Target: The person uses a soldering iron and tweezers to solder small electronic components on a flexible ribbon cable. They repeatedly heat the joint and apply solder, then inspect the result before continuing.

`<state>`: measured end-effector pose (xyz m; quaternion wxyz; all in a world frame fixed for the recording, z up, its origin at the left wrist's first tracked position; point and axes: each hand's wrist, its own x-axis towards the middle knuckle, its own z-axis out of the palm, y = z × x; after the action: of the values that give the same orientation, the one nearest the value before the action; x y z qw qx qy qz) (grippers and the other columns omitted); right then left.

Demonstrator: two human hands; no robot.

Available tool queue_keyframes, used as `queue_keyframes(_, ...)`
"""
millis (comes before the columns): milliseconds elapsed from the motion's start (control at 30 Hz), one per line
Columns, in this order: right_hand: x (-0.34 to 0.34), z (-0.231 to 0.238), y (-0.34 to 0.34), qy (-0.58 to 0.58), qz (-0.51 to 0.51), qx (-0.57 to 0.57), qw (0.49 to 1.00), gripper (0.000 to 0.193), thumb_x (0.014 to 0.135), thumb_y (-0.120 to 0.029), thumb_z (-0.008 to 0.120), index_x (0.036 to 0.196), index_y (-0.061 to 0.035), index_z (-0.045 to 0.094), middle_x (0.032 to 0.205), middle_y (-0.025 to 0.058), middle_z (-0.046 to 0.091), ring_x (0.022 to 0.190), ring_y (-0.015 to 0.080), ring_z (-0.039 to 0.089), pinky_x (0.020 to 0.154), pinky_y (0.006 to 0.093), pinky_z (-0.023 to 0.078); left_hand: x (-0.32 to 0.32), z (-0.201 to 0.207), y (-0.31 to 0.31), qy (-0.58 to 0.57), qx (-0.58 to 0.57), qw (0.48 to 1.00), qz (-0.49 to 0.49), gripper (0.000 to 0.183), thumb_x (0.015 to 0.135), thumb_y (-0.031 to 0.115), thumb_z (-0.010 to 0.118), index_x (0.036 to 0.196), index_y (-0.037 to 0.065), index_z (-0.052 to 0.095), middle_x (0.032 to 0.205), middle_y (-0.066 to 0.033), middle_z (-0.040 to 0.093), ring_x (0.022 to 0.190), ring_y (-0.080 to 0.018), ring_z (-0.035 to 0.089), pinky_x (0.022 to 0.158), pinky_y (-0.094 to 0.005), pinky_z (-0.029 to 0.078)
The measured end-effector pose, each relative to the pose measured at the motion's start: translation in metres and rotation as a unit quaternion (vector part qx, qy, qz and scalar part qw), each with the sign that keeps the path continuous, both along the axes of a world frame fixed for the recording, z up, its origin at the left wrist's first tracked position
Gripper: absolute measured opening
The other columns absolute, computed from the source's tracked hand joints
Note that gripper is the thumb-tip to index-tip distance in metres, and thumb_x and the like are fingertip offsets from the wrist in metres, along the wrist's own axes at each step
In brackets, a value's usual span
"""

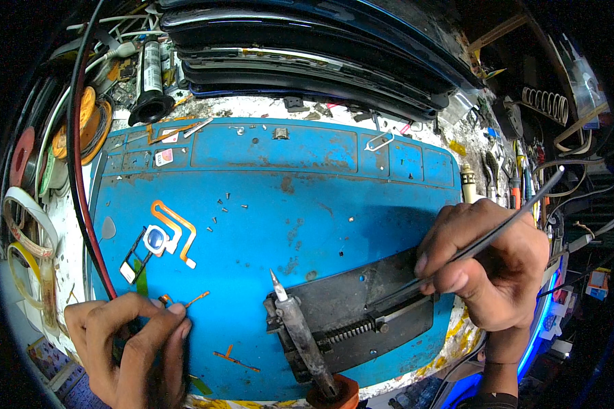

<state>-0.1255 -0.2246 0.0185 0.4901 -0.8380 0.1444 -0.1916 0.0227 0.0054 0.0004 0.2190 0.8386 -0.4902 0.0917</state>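
Observation:
My left hand (133,347) is at the lower left of the blue mat, its thumb and finger pinched together on a small copper-coloured flex cable (198,298). On the right, my right hand (491,262) grips dark tweezers (505,223), whose tips point down left over a black spring-loaded clamp holder (334,290). A soldering iron (300,327) with a bare pointed tip leans across the holder's left end. Beyond my left hand lies a white home-button part (156,239) with an orange flex cable (187,230). Another thin flex strip (235,359) rests nearer me.
Several tiny screws (215,219) are scattered on the blue mat (266,204). Stacked dark phone panels (307,68) line the far side, beside a black-based syringe tube (150,82). Tape rolls (31,218) and a red-black cable (89,225) run along the left.

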Motion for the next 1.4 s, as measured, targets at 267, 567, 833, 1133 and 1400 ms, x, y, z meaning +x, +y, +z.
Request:
queue_keyframes(267, -0.001, 0.005, 0.0, 0.054, -0.029, 0.054, 0.997, 0.035, 0.086, -0.028, 0.069, 0.077, 0.0047, 0.061, 0.07, 0.0121, 0.062, 0.054, 0.0156, 0.059, 0.052, 0.0246, 0.046, 0.001, 0.001, 0.001, 0.002, 0.006, 1.0, -0.003, 0.025, 0.062, -0.003, 0.073, 0.085, 0.004, 0.067, 0.081, -0.0089, 0.058, 0.08, -0.0256, 0.05, 0.076, -0.0375, 0.042)
queue_keyframes(567, -0.002, 0.007, -0.003, 0.056, -0.046, 0.046, 0.996, 0.037, 0.087, -0.03, 0.069, 0.083, 0.0058, 0.06, 0.075, 0.013, 0.062, 0.057, 0.0145, 0.06, 0.052, 0.0239, 0.047, 0.003, 0.002, 0.002, 0.003, 0.008, 1.0, -0.015, 0.025, 0.064, -0.003, 0.074, 0.087, 0.004, 0.067, 0.083, -0.0098, 0.059, 0.08, -0.0253, 0.051, 0.076, -0.0372, 0.042)
queue_keyframes(833, -0.007, 0.011, -0.006, -0.001, -0.083, 0.015, 0.996, 0.03, 0.082, -0.022, 0.073, 0.09, 0.0056, 0.065, 0.084, 0.0136, 0.065, 0.07, 0.0181, 0.065, 0.063, 0.027, 0.052, 0.002, 0.0, 0.003, 0.019, -0.061, 0.998, -0.009, 0.025, 0.062, -0.004, 0.075, 0.085, 0.003, 0.068, 0.081, -0.0088, 0.06, 0.076, -0.0244, 0.053, 0.067, -0.0344, 0.042)
queue_keyframes(1133, -0.016, 0.024, 0.001, -0.069, 0.125, 0.036, 0.989, 0.017, 0.073, -0.001, 0.073, 0.089, 0.0016, 0.071, 0.087, 0.0167, 0.071, 0.079, 0.0255, 0.07, 0.074, 0.0324, 0.055, 0.004, 0.014, 0.011, -0.005, -0.182, 0.982, -0.058, 0.033, 0.061, 0.004, 0.083, 0.092, 0.008, 0.073, 0.084, -0.0023, 0.062, 0.074, -0.0192, 0.053, 0.065, -0.0309, 0.043)
queue_keyframes(1400, -0.023, 0.039, 0.021, -0.111, 0.265, 0.041, 0.957, 0.026, 0.069, 0.004, 0.077, 0.095, 0.0019, 0.072, 0.094, 0.0159, 0.071, 0.091, 0.0283, 0.07, 0.08, 0.0362, 0.055, -0.029, 0.043, 0.012, 0.012, -0.149, 0.966, -0.209, 0.03, 0.07, 0.017, 0.081, 0.097, 0.01, 0.072, 0.089, 0.0025, 0.063, 0.077, -0.0162, 0.055, 0.068, -0.0295, 0.038)
